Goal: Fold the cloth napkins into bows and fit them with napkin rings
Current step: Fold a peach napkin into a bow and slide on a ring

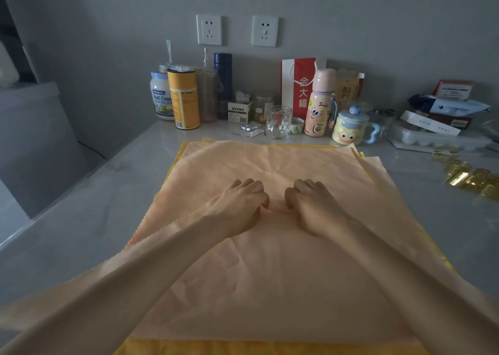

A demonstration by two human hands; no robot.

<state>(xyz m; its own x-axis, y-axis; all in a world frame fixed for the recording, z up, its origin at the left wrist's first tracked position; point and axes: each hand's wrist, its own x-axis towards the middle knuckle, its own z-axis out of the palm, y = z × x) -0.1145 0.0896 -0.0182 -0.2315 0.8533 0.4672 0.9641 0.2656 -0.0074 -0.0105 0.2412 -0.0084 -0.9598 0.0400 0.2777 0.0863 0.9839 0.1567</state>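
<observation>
A peach cloth napkin [270,273] lies spread flat on the table, on top of more peach napkins and a yellow one [243,348] whose edges show around it. My left hand [240,203] and my right hand [313,206] sit side by side at the napkin's middle. Both have curled fingers and pinch a small ridge of the top napkin between them. Several gold napkin rings [469,177] lie in a loose group on the table at the right.
Jars, tins, a glass [278,121], a pink bottle [320,103], a yellow lidded mug [349,127] and a red bag [297,84] crowd the back along the wall. Boxes and a plastic tray [437,136] sit at the back right. Bare marble table [89,206] shows on the left.
</observation>
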